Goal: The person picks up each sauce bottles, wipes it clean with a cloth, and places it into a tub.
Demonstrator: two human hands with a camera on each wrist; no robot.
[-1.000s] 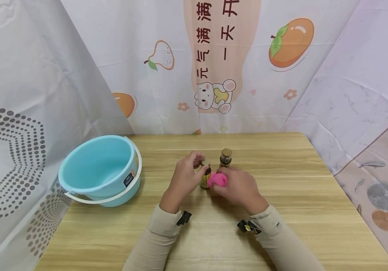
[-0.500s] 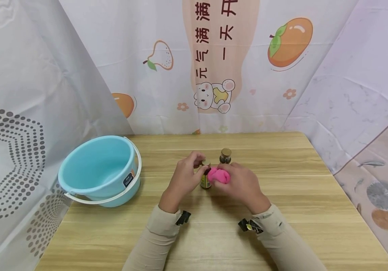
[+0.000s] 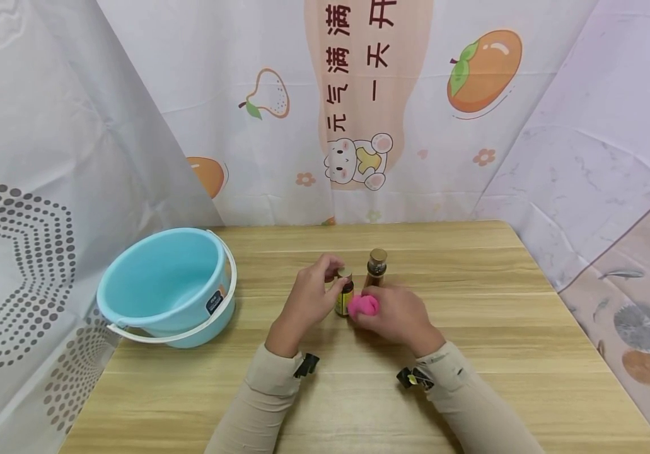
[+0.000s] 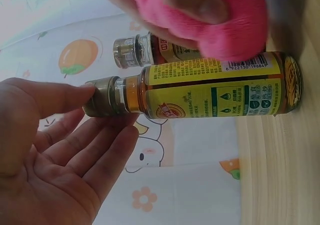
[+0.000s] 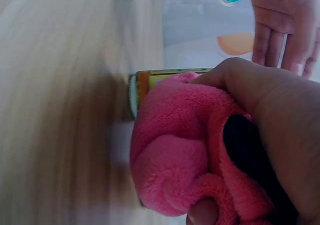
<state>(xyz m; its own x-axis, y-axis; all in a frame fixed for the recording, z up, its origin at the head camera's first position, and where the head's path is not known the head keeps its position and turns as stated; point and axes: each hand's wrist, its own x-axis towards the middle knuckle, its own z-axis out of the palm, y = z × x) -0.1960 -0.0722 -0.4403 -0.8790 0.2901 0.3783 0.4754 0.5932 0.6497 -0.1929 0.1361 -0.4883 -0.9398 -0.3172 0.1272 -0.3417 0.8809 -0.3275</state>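
Observation:
A small glass bottle [image 3: 344,304] with a yellow-green label and amber liquid stands upright on the table. My left hand [image 3: 309,293] pinches its gold cap [image 4: 102,97] between thumb and fingers. Bunched in my right hand [image 3: 403,317] is a pink fluffy cloth [image 3: 363,306], which lies against the side of that bottle. In the right wrist view, the cloth [image 5: 170,145] covers most of the label, and something dark shows in its folds. Just behind stands a second bottle [image 3: 377,265] with a gold cap; my right hand and the cloth hide its lower part.
A light blue bucket [image 3: 162,271] with a white handle [image 3: 177,334] stands at the left of the wooden table [image 3: 483,378]. A printed curtain [image 3: 279,151] hangs behind the table's far edge.
My right hand has moved the cloth slightly up along the bottle, then back down towards its base. My left hand has stayed at the cap.

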